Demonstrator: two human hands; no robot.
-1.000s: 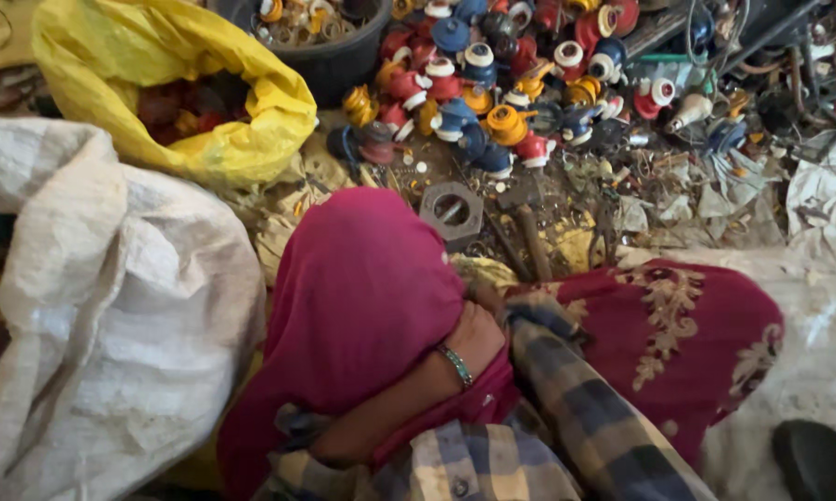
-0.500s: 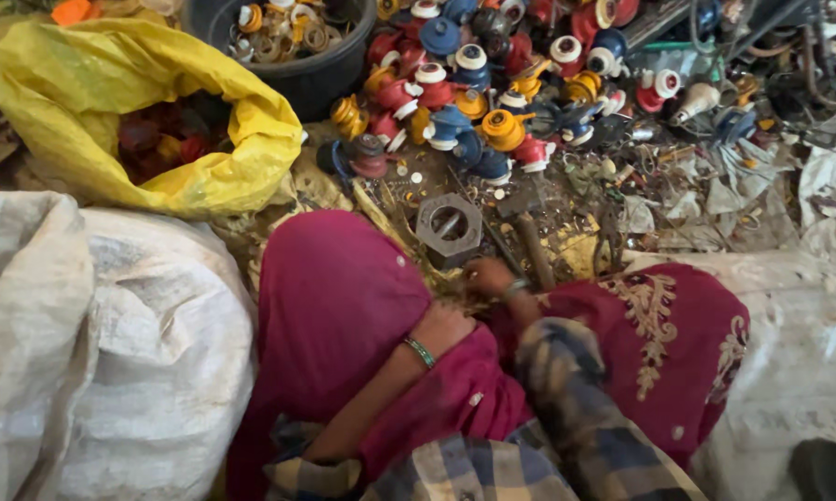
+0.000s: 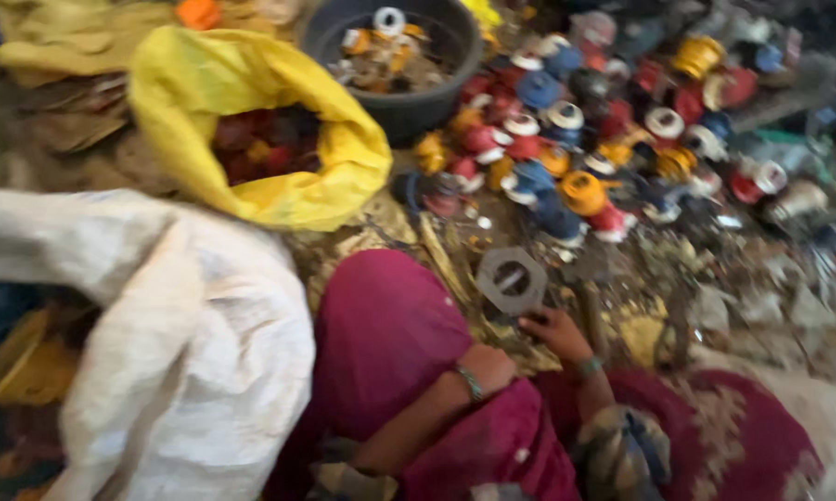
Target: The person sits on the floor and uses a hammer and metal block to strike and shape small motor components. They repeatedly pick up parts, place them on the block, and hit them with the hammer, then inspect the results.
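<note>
At the left edge of the frame a big white sack (image 3: pixel 158 353) slumps open beside my knee, and above it, in the upper left, a yellow bag (image 3: pixel 251 121) gapes with dark red pieces inside. Top centre stands a black tub (image 3: pixel 409 102) holding a few spools. My left hand (image 3: pixel 492 364) sits low in the middle, at the edge of the magenta cloth (image 3: pixel 390 343) over my lap, a green bangle (image 3: pixel 471 382) at the wrist; the hand looks bunched into the fabric, but the picture is blurred and I cannot tell how far its grip is closed or whether it has hold of anything. Just to the right, my right hand (image 3: pixel 557 332) reaches forward onto the littered floor (image 3: pixel 678 306), fingers loosely spread and holding nothing, the fingertips just below a grey hexagonal metal piece (image 3: pixel 513 278) with a hole through its middle, which lies flat on the floor at centre frame; whether they touch it I cannot make out. Beyond it, filling the upper right of the frame, lies a heap of red, blue, orange and white spools (image 3: pixel 604 158), well apart from both hands.
</note>
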